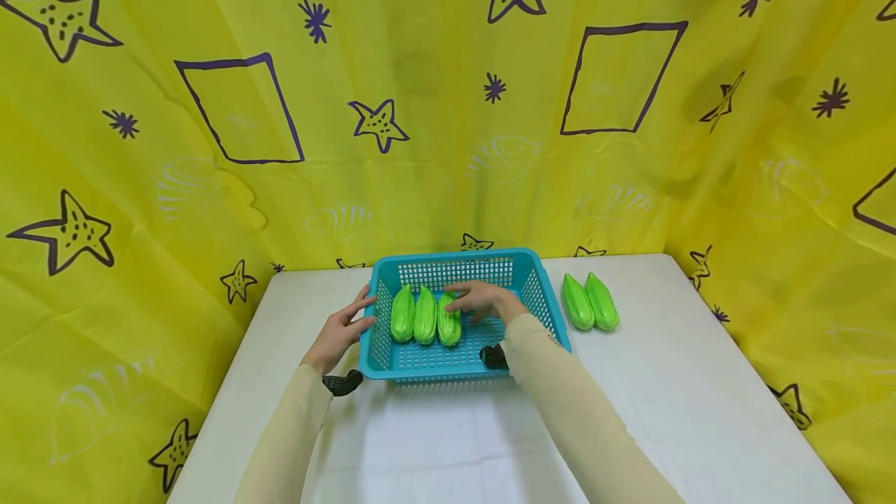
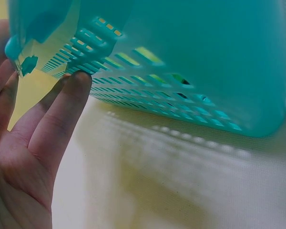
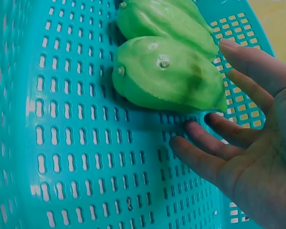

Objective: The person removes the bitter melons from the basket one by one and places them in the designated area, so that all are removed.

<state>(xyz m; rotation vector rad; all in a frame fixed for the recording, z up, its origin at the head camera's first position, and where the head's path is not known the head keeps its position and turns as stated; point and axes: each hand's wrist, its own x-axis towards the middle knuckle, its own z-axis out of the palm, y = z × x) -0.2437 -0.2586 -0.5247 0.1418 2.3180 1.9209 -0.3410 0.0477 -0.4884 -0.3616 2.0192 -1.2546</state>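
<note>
A turquoise plastic basket (image 1: 458,373) stands on the white table with three green, ridged, pointed gourds side by side in its left half. My left hand (image 1: 337,337) is at the basket's left side, spread fingertips on the rim; in the left wrist view, straight fingers (image 2: 62,119) touch the outer slotted wall. Inside the basket, my right hand (image 1: 483,299) is over the rightmost gourd (image 1: 449,325). The right wrist view shows the spread fingers of this hand (image 3: 248,157) around the pointed end of that gourd (image 3: 169,76), nothing gripped.
Two more green gourds (image 1: 591,303) lie together on the table (image 1: 672,379), right of the basket. A yellow curtain (image 1: 434,201) with starfish drawings surrounds the table at the back and sides. Dark camera mounts (image 1: 343,384) sit at both wrists.
</note>
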